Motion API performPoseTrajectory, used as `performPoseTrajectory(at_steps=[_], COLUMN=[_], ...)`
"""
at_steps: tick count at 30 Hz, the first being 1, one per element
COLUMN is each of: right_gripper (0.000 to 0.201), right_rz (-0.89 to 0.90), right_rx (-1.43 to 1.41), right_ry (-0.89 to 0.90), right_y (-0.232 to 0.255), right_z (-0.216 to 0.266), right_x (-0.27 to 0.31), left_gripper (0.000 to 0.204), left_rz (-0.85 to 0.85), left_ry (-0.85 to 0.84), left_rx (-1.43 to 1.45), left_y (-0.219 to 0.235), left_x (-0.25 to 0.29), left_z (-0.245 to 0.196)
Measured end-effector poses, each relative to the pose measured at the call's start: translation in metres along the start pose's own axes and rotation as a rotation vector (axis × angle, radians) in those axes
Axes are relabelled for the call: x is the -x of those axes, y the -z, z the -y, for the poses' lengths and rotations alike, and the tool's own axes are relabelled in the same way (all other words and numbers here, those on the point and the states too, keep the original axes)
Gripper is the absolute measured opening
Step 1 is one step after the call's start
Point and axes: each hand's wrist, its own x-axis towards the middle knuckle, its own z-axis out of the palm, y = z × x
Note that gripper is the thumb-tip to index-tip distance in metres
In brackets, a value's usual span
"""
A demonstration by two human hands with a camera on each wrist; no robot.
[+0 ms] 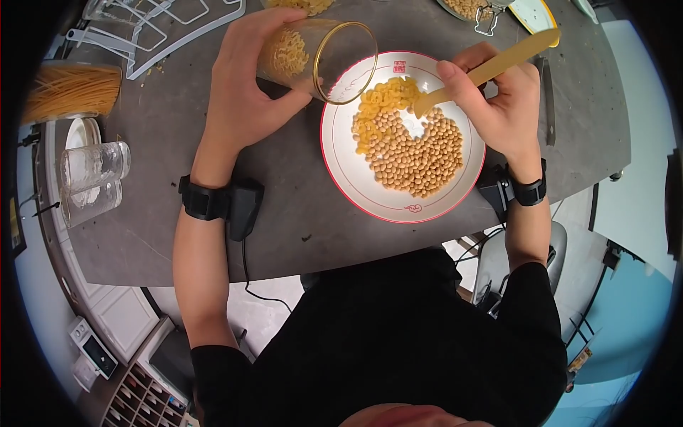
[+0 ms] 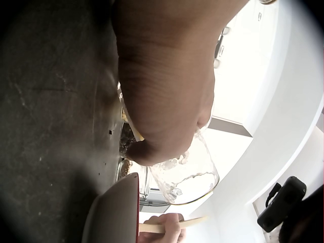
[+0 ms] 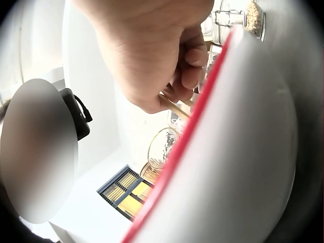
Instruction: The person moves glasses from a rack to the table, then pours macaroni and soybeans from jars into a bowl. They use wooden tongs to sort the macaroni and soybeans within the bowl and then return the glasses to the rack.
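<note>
My left hand (image 1: 245, 89) grips a gold-rimmed glass (image 1: 313, 57), tipped on its side with its mouth over the left rim of a white, red-edged dish (image 1: 341, 164). Small pale pasta (image 1: 288, 53) lies near the bottom of the glass. In my right hand (image 1: 506, 107) is a flat wooden utensil (image 1: 509, 60), pinched between thumb and fingers. Its lower end reaches into the dish, where yellow pasta (image 1: 398, 92) meets round tan beans (image 1: 413, 167). A small bare patch of dish shows beside that end. The right wrist view shows the dish's outer wall (image 3: 243, 142) close up.
At the left are a container of spaghetti (image 1: 75, 89) and clear glassware (image 1: 92, 174). A white rack (image 1: 156, 43) stands at the back left. Behind the dish are a jar of beans with a wire clasp (image 1: 466, 8) and a yellow-edged lid (image 1: 537, 18).
</note>
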Motion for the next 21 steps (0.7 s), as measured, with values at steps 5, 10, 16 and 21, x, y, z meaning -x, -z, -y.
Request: performPoseTrajectory(at_steps=[5,10,16,21], right_gripper=[0.018,0.020,0.019,0.015], right_rz=[0.013,0.085,0.158,0.156], right_rx=[-0.129,-0.217,-0.169,-0.199], right_ry=[0.020,-0.027,-0.026,0.003], right_y=[-0.010,-0.008,-0.008,-0.008], right_z=[0.005,0.010,0.006,0.005], right_x=[0.001,0.000,0.002,0.004], left_gripper=[0.072,0.072,0.071,0.071], left_rz=[-0.006,-0.003,-0.002,-0.001], left_ry=[-0.019,-0.010,-0.005,0.008], left_rx=[0.007,-0.005,-0.002,-0.008], left_y=[0.000,0.000,0.000,0.001], left_x=[0.000,0.000,0.000,0.000], left_z=[0.001,0.000,0.000,0.000])
